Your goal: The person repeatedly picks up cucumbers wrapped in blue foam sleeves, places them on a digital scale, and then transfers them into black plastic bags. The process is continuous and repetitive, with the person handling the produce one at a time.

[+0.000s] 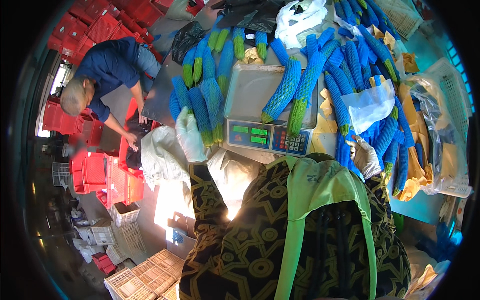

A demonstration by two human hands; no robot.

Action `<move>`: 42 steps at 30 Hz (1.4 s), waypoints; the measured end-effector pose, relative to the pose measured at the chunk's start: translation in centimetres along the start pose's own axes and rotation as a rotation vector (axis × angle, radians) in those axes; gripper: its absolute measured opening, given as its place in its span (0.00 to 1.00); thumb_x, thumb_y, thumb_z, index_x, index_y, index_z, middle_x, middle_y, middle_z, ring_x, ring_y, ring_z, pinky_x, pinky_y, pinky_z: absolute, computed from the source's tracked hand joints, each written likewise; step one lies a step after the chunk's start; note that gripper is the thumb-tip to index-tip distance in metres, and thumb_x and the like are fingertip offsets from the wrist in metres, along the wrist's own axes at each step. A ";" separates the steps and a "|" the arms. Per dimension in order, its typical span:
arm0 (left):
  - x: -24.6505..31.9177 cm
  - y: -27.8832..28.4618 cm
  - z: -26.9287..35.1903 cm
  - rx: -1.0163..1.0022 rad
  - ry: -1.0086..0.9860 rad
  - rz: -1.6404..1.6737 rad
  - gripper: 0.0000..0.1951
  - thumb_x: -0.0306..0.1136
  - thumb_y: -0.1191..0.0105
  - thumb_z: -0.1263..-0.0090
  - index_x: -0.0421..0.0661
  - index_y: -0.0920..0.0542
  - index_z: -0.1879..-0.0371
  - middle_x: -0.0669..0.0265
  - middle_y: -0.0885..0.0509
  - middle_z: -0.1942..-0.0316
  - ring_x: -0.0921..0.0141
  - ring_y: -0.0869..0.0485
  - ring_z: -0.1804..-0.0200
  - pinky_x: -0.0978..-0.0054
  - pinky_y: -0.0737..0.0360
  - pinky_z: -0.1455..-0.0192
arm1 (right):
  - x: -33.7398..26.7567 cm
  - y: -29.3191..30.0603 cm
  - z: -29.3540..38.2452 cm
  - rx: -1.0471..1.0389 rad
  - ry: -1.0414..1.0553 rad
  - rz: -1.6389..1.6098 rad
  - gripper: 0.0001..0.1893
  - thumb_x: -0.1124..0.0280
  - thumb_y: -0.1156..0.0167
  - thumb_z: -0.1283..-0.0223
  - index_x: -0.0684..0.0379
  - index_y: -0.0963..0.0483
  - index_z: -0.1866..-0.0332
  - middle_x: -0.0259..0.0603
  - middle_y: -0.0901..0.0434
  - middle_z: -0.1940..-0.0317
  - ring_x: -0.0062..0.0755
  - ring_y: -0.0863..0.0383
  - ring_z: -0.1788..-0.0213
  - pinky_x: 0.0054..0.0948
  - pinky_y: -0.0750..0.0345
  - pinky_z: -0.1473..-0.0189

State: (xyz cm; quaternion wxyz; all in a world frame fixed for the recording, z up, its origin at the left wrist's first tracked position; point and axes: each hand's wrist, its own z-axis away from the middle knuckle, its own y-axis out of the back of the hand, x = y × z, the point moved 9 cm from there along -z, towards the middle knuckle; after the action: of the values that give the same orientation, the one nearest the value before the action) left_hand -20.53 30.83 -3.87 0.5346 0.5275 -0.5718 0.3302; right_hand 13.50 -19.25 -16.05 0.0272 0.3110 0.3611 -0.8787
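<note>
My left hand (190, 137), in a white glove, rests against a group of long green cucumber-like vegetables (201, 110) in blue foam nets, left of the scale. Its fingertips touch the lower end of one; whether they grip it is unclear. On the steel pan of a digital weighing scale (255, 84) lie two netted vegetables (283, 90), their green tips towards me. My right hand (363, 155), also gloved, is right of the scale with curled fingers, among a pile of netted vegetables (350, 69). What its fingers hold, if anything, cannot be made out.
A clear plastic sleeve (373, 105) lies on the right pile. Beyond it are brown paper (412, 127) and a white plastic crate (450, 86). Black plastic bags (189, 39) lie at the back. On the left, another person (108, 75) bends over red crates (93, 172).
</note>
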 end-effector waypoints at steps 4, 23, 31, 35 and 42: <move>0.7 -8.6 2.7 -0.395 -0.016 -0.066 0.18 0.30 0.43 0.25 0.43 0.18 0.38 0.59 0.16 0.38 0.67 0.19 0.35 0.70 0.26 0.30 | -0.4 -0.7 -0.3 0.007 0.030 0.028 0.24 0.63 0.38 0.29 0.65 0.32 0.35 0.52 0.14 0.52 0.29 0.18 0.64 0.26 0.19 0.62; -1.5 -24.3 7.6 -0.741 0.389 0.416 0.30 0.25 0.39 0.29 0.38 0.31 0.28 0.64 0.18 0.41 0.71 0.19 0.44 0.71 0.23 0.37 | -0.4 -0.7 1.1 -0.010 0.113 0.034 0.13 0.69 0.43 0.24 0.64 0.27 0.42 0.54 0.13 0.57 0.32 0.16 0.65 0.29 0.18 0.62; 4.9 -20.3 8.5 -0.850 0.193 0.598 0.37 0.15 0.45 0.42 0.40 0.32 0.27 0.68 0.19 0.41 0.72 0.18 0.44 0.71 0.22 0.39 | -6.6 -9.6 1.7 -0.101 0.381 0.430 0.21 0.72 0.40 0.26 0.66 0.32 0.33 0.43 0.16 0.48 0.19 0.19 0.61 0.20 0.21 0.58; 6.7 -19.9 9.9 -0.828 0.212 0.589 0.37 0.15 0.44 0.45 0.38 0.29 0.29 0.68 0.17 0.44 0.73 0.17 0.44 0.70 0.22 0.37 | -12.2 -18.3 5.2 -0.117 0.835 0.967 0.33 0.67 0.33 0.31 0.68 0.37 0.26 0.44 0.27 0.32 0.30 0.20 0.42 0.27 0.23 0.39; 10.0 -19.8 12.1 -0.890 0.063 0.572 0.41 0.10 0.40 0.47 0.35 0.31 0.28 0.61 0.18 0.38 0.69 0.17 0.40 0.68 0.22 0.33 | -16.2 -28.3 10.0 -0.079 1.454 1.303 0.41 0.49 0.25 0.43 0.66 0.27 0.31 0.58 0.43 0.21 0.55 0.41 0.21 0.44 0.39 0.23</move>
State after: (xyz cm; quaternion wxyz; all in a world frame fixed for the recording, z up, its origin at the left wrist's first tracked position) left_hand -3.48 12.47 -0.48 0.6124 0.0622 -0.7612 0.2039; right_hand 13.58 -7.74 16.01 0.2887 0.9146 0.0762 -0.2726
